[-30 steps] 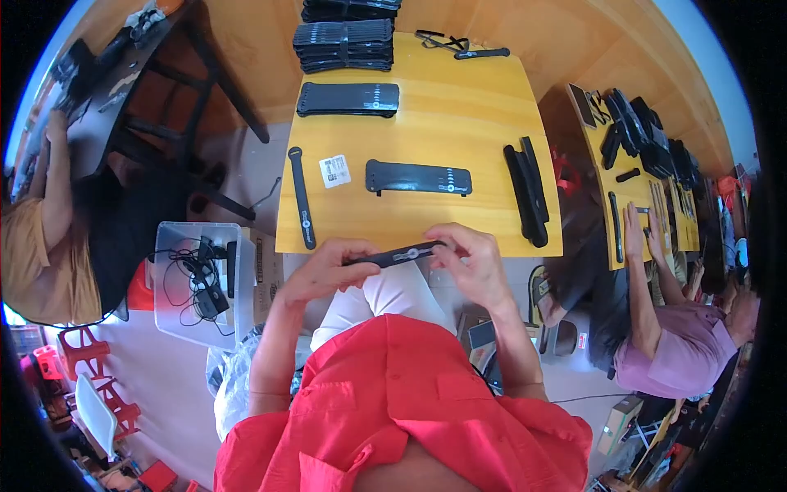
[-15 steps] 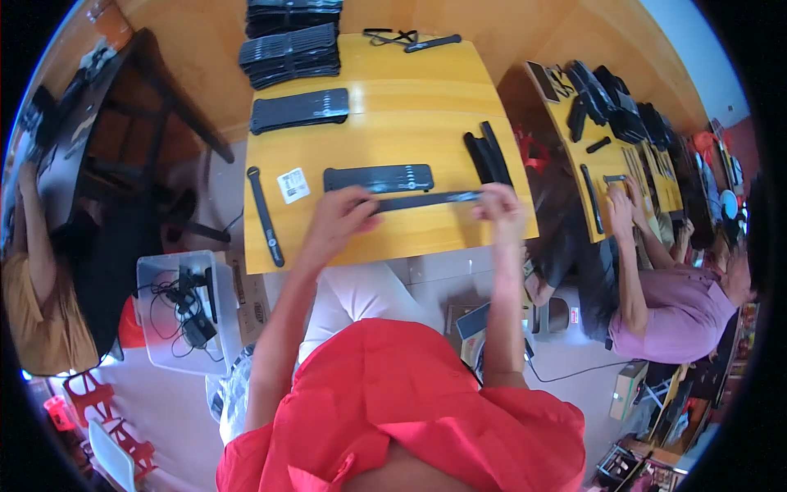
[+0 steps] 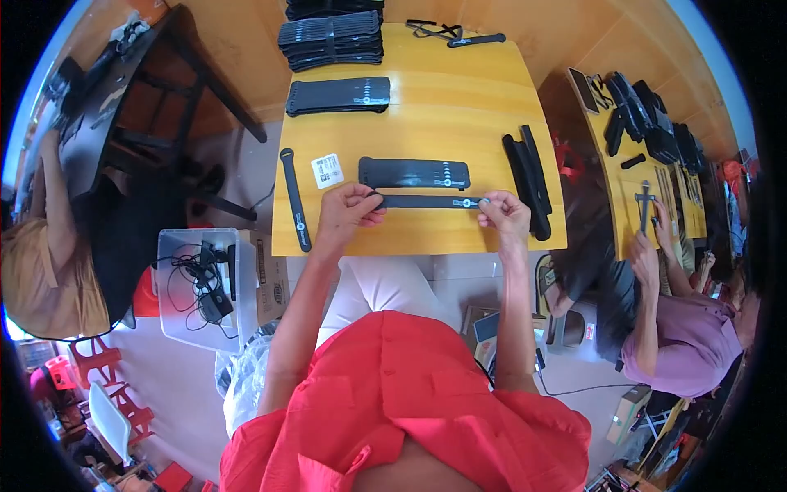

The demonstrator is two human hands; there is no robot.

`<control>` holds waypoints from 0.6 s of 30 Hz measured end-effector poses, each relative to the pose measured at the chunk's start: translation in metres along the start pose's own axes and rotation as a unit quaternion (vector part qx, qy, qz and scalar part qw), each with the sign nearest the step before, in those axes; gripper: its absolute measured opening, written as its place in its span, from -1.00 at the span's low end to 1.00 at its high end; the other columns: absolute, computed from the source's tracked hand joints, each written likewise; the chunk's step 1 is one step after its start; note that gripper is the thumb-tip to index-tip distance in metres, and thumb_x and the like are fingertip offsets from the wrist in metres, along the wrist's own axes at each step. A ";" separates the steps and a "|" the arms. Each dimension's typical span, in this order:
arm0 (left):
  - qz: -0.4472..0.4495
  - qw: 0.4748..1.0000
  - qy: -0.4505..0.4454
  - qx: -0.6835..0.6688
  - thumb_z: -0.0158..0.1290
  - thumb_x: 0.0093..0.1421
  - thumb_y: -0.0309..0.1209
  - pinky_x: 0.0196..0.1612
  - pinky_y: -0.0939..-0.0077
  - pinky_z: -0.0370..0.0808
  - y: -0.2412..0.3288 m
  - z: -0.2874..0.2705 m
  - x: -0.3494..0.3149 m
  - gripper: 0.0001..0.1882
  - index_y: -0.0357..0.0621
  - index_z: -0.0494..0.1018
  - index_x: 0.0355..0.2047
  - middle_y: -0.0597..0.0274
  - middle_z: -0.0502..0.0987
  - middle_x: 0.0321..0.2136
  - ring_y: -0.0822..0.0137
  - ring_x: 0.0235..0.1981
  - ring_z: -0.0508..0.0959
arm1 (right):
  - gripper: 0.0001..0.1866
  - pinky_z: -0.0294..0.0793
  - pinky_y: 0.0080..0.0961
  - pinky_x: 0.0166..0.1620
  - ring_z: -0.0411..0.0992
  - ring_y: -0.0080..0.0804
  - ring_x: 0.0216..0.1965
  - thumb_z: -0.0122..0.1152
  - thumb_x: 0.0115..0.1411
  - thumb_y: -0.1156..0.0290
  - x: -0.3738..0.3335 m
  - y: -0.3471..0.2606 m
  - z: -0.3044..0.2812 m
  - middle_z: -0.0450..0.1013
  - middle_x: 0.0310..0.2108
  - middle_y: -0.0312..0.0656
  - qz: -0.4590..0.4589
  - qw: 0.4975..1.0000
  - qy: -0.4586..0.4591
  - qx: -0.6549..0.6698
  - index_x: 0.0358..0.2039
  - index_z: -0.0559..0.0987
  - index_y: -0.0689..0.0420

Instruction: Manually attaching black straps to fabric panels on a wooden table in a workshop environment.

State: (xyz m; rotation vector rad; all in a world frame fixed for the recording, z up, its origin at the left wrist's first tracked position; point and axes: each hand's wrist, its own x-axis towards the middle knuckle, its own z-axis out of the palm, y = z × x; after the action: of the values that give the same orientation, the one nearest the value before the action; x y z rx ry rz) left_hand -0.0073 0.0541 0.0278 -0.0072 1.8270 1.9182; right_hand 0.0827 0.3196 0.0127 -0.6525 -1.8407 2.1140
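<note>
A flat black strap (image 3: 426, 202) with a small white print near its right end is stretched level between my hands, over the near part of the yellow table. My left hand (image 3: 351, 211) pinches its left end, and my right hand (image 3: 506, 216) grips its right end between thumb and fingers. Just beyond it lies a small stack of black straps (image 3: 414, 173), partly behind the held one. One single black strap (image 3: 296, 199) rests lengthwise at the table's left edge. Beside that is a white printed label (image 3: 328, 170).
A bundle of black straps (image 3: 338, 96) lies farther back, with taller banded piles (image 3: 329, 41) behind it. Long black pieces (image 3: 526, 182) lie along the right edge. Left of the table stands a clear plastic bin (image 3: 199, 332) with cables. A person (image 3: 684, 336) works at another table on the right.
The whole view has shifted, so the table sits farther right and higher. The strap between my hands now lies level instead of slanting up to the right, still held at both ends.
</note>
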 end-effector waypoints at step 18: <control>0.151 0.957 0.188 0.164 0.16 -0.02 -0.51 -0.45 0.63 0.42 -0.040 -0.005 0.035 -0.86 -0.34 0.51 -0.45 0.20 0.53 -0.60 0.49 -0.57 0.48 | -0.92 0.28 -0.75 -0.54 0.28 -0.71 -0.63 0.26 -0.07 0.61 0.041 0.045 0.017 0.40 -0.66 -0.37 -0.090 0.981 0.069 -0.155 -0.49 0.56 0.27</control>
State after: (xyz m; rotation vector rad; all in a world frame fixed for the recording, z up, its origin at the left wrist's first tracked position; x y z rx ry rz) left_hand -0.0258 0.0605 -0.0219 0.0199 2.5142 1.8760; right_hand 0.0430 0.3172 -0.0364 -0.6548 -2.0810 1.6442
